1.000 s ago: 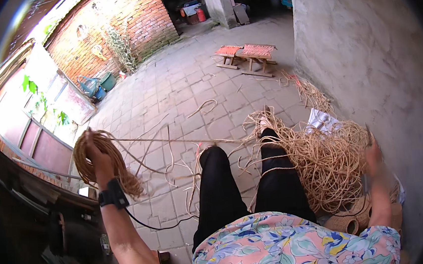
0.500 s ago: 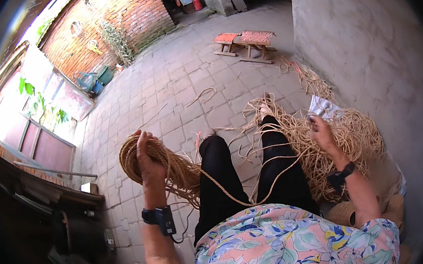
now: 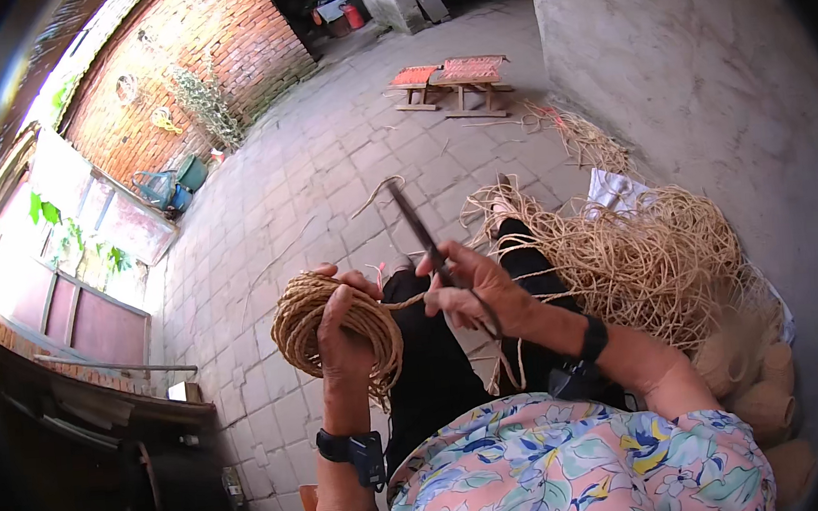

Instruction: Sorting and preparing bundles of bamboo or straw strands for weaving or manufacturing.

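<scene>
right hand [image 3: 496,292] swung leftward, gripping scissors [image 3: 413,219], long axis slanting, tips up-left, left hand [image 3: 343,345] clasping rope coil [image 3: 299,320]

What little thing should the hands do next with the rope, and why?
Perhaps gently draw the rope strand snug with the right hand: it runs there from the rope coil in the left hand, while the dark scissors-like tool has its tip clear.

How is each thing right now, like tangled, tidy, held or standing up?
Rope coil: wound in loops, held up
Left grip: closed on the rope coil
Dark long tool: held, tip pointing away from the body
Right grip: holding the dark long tool
Loose rope pile: tangled, uncoiled
White sheet: crumpled, partly covered by rope
Two stools: standing upright
</scene>
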Available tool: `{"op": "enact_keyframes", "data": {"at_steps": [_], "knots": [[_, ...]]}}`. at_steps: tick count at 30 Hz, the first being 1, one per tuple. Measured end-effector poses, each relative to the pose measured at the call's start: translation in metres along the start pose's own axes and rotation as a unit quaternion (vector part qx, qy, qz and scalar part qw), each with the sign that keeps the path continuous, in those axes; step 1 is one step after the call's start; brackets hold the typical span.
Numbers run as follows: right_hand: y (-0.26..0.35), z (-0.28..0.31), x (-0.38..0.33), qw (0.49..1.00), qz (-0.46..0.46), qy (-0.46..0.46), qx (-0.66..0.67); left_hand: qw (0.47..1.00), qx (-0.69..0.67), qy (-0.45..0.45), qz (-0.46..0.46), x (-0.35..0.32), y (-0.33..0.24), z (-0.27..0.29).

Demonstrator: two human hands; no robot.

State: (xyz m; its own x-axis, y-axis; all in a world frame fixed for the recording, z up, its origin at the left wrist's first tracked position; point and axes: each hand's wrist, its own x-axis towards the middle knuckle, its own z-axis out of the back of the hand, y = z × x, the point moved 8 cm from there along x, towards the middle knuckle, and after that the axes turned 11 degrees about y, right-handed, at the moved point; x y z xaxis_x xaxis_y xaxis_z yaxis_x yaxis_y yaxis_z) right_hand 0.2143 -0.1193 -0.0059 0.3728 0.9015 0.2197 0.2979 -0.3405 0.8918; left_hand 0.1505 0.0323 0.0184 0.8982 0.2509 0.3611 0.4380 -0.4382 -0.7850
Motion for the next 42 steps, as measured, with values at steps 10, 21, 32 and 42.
{"op": "enact_keyframes", "data": {"at_steps": [10, 21, 32, 42], "knots": [[0.073, 0.073, -0.021, 0.955, 0.176, -0.150, -0.187, 0.914, 0.069, 0.213, 0.339, -0.032, 0.054, -0.054], [0.068, 0.317, -0.298, 0.533, -0.229, -0.544, -0.606, 0.978, 0.049, 0.198, 0.043, -0.022, -0.074, 0.003], [0.017, 0.259, -0.204, 0.633, -0.091, -0.411, -0.650, 0.984, 0.041, 0.173, 0.028, -0.018, -0.083, -0.043], [-0.087, 0.079, 0.021, 0.881, -0.009, -0.067, -0.468, 0.971, 0.022, 0.231, 0.053, -0.032, -0.079, -0.072]]}}
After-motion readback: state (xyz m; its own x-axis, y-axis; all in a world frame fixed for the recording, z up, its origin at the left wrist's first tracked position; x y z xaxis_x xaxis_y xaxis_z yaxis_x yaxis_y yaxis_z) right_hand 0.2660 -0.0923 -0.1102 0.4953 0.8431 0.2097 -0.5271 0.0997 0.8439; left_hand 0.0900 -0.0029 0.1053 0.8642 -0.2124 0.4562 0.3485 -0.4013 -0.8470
